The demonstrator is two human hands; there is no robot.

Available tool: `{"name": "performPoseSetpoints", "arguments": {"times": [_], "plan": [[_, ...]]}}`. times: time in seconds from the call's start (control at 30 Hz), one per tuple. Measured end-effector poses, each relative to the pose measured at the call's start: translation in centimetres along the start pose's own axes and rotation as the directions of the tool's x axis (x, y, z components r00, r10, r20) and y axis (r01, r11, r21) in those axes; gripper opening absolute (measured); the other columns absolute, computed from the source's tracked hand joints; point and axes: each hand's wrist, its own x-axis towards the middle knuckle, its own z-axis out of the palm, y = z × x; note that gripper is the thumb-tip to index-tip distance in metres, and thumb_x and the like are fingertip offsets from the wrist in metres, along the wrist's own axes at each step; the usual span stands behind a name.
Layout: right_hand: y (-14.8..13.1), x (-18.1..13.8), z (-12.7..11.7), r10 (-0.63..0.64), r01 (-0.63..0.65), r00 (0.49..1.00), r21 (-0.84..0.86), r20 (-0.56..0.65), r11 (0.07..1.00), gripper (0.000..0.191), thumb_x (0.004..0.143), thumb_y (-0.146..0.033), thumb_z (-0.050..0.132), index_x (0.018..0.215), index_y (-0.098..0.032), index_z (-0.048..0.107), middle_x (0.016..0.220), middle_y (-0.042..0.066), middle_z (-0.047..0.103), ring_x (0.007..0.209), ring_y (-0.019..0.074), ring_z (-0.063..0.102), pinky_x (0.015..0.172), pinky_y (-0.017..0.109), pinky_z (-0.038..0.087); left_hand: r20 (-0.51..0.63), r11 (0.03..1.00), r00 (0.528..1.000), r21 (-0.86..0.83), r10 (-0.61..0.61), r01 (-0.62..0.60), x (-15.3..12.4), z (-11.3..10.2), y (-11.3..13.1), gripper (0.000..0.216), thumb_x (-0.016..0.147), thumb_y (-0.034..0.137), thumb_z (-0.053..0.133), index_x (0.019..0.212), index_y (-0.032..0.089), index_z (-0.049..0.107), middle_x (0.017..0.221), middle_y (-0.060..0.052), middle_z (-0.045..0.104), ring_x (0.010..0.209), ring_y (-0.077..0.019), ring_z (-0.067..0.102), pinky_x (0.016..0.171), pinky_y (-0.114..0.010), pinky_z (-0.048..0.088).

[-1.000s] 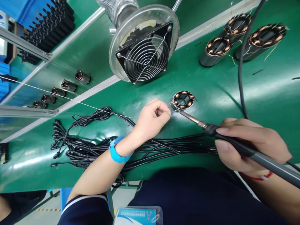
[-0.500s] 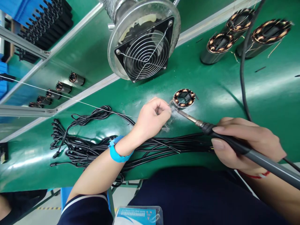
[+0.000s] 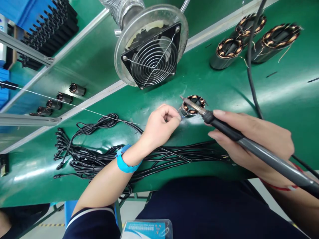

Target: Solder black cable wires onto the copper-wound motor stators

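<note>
My right hand [image 3: 256, 142] grips a soldering iron [image 3: 234, 132] by its dark handle. The iron's metal tip sits in front of and above a motor stator [image 3: 194, 105] with copper windings; whether it touches the stator I cannot tell. My left hand [image 3: 163, 122], with a blue band at the wrist, is closed in a pinch just left of the stator. Its fingertips hold a thin wire [image 3: 183, 116] beside the stator. What else lies inside that pinch is hidden. A bundle of black cables [image 3: 99, 159] passes under my left forearm.
A round fume extractor with a fan grille [image 3: 154, 68] hangs above the bench. Three more stators [image 3: 225, 54] stand at the upper right, crossed by a black cord [image 3: 250, 56]. Several stators [image 3: 77, 89] line the left, behind a metal rail [image 3: 82, 111].
My right hand has raised the soldering iron up and left, its tip moving off the wire beside my left fingertips. The wisp of smoke there is gone. My left hand keeps its pinch.
</note>
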Motion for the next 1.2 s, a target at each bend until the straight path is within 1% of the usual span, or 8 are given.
{"name": "performPoseSetpoints", "arguments": {"times": [0.17, 0.3, 0.57, 0.73, 0.8, 0.87, 1.03, 1.2], "plan": [[0.5, 2.7, -0.6, 0.071, -0.078, 0.982, 0.037, 0.174, 0.996, 0.028, 0.096, -0.024, 0.051, 0.124, -0.024, 0.056, 0.104, 0.001, 0.075, 0.079, 0.0165, 0.072, 0.069, 0.027, 0.056, -0.006, 1.0, 1.0, 0.003, -0.002, 0.002, 0.1, 0.0, 0.1, 0.015, 0.072, 0.003, 0.056, 0.063, 0.015, 0.055, 0.073, 0.002, 0.055, 0.056, -0.0049, 0.046, 0.051, -0.019, 0.036], [1.6, 3.8, 0.7, 0.007, -0.049, 0.954, 0.132, 0.301, 0.99, 0.038, 0.09, -0.022, 0.051, 0.129, -0.022, 0.051, 0.104, 0.005, 0.071, 0.09, 0.0242, 0.067, 0.077, 0.039, 0.055, -0.006, 1.0, 1.0, 0.001, 0.001, -0.001, 0.1, 0.0, 0.1, 0.014, 0.072, 0.003, 0.056, 0.064, 0.015, 0.056, 0.074, 0.002, 0.056, 0.057, -0.0051, 0.047, 0.051, -0.019, 0.037], [2.3, 3.2, 3.4, -0.031, -0.018, 0.966, 0.185, 0.258, 0.983, 0.041, 0.087, -0.015, 0.049, 0.127, -0.024, 0.046, 0.095, 0.004, 0.069, 0.079, 0.024, 0.061, 0.071, 0.042, 0.051, 0.025, 1.0, 1.0, -0.011, 0.014, -0.014, 0.0, -0.1, 0.2, 0.013, 0.074, 0.004, 0.055, 0.066, 0.015, 0.053, 0.074, 0.003, 0.054, 0.051, -0.0018, 0.046, 0.046, -0.015, 0.037], [2.7, 3.0, 3.7, 0.021, -0.07, 0.97, 0.193, 0.244, 0.979, 0.052, 0.084, -0.016, 0.054, 0.132, -0.031, 0.041, 0.104, 0.003, 0.069, 0.096, 0.0274, 0.063, 0.082, 0.046, 0.05, 0.135, 0.971, 0.97, -0.099, -0.201, 0.216, -0.2, -1.1, 0.7, 0.019, 0.077, 0.011, 0.061, 0.09, 0.018, 0.05, 0.076, 0.004, 0.058, 0.049, -0.0051, 0.055, 0.04, -0.015, 0.04], [3.1, 3.0, 3.9, -0.006, -0.044, 0.965, 0.187, 0.261, 0.981, 0.052, 0.082, -0.018, 0.055, 0.132, -0.027, 0.044, 0.113, 0.006, 0.068, 0.106, 0.0295, 0.061, 0.087, 0.049, 0.049, 0.258, 0.931, 0.917, -0.124, -0.303, 0.343, -0.1, -1.7, 0.9, 0.013, 0.079, 0.014, 0.06, 0.088, 0.017, 0.051, 0.079, 0.0, 0.062, 0.051, -0.0068, 0.058, 0.04, -0.017, 0.042], [3.4, 2.9, 4.2, -0.041, -0.01, 0.96, 0.178, 0.277, 0.984, 0.048, 0.081, -0.02, 0.055, 0.128, -0.022, 0.048, 0.115, 0.009, 0.067, 0.109, 0.0304, 0.061, 0.09, 0.051, 0.048, 0.326, 0.898, 0.876, -0.141, -0.356, 0.417, 0.1, -2.1, 1.1, 0.008, 0.083, 0.019, 0.058, 0.078, 0.014, 0.054, 0.074, -0.001, 0.063, 0.043, -0.0036, 0.05, 0.037, -0.016, 0.035], [3.3, 2.8, 4.2, -0.045, 0.001, 0.973, 0.19, 0.228, 0.982, 0.045, 0.081, -0.022, 0.057, 0.126, -0.021, 0.05, 0.098, 0.006, 0.07, 0.092, 0.0271, 0.063, 0.088, 0.049, 0.048, 0.103, 0.89, 0.931, -0.275, -0.35, 0.365, 0.4, -2.2, 1.4, 0.017, 0.079, 0.021, 0.062, 0.065, 0.014, 0.055, 0.061, 0.002, 0.056, 0.043, -0.0008, 0.037, 0.037, -0.013, 0.018], [3.0, 2.6, 3.5, -0.048, -0.003, 0.975, 0.228, 0.218, 0.974, 0.048, 0.083, -0.025, 0.057, 0.129, -0.025, 0.046, 0.102, 0.005, 0.07, 0.093, 0.0275, 0.062, 0.088, 0.05, 0.048, 0.066, 0.92, 0.95, -0.238, -0.304, 0.311, 0.6, -1.7, 1.4, 0.019, 0.062, 0.023, 0.077, 0.061, 0.014, 0.06, 0.052, 0.006, 0.049, 0.045, -0.002, 0.033, 0.042, -0.016, 0.023]]}}
